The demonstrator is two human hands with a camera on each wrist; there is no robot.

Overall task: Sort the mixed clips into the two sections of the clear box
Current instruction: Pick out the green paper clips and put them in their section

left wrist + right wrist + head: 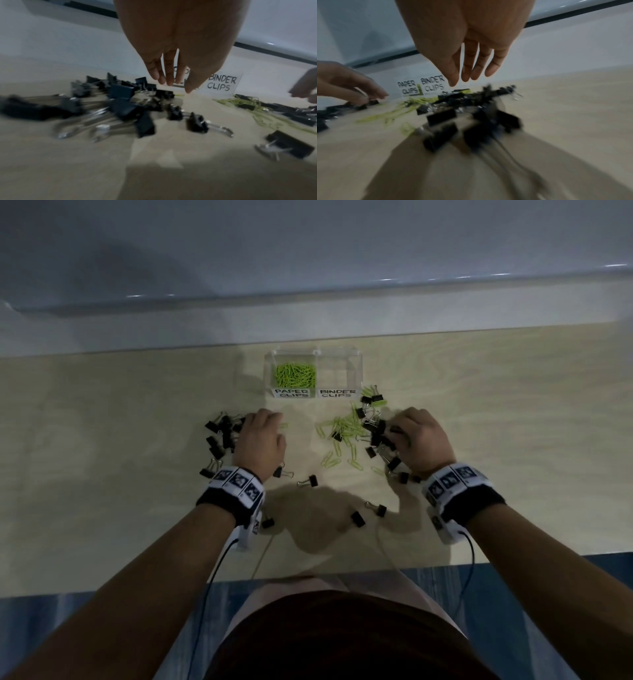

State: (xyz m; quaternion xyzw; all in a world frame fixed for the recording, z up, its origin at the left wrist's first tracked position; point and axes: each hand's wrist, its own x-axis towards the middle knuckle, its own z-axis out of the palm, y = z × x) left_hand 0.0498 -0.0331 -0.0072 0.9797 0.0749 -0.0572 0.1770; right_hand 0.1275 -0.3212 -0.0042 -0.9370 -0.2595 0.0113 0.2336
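Note:
The clear box [358, 361] stands at the back of the table; its left section, labelled PAPER CLIPS, holds green paper clips [295, 374], and its right section, labelled BINDER CLIPS [221, 83], looks empty. My left hand [262, 436] hovers palm down beside a pile of black binder clips [222, 436], fingers [169, 75] straight and holding nothing. My right hand [416, 440] hangs over a second heap of binder clips [376, 434]; its fingers [467, 70] are extended and hold nothing. Loose green paper clips [342, 436] lie between my hands.
Single binder clips [310, 481] lie scattered nearer to me, two more [358, 518] close to the table's front edge [342, 571]. A pale ledge runs behind the box. Thin cables trail from both wristbands over the table edge.

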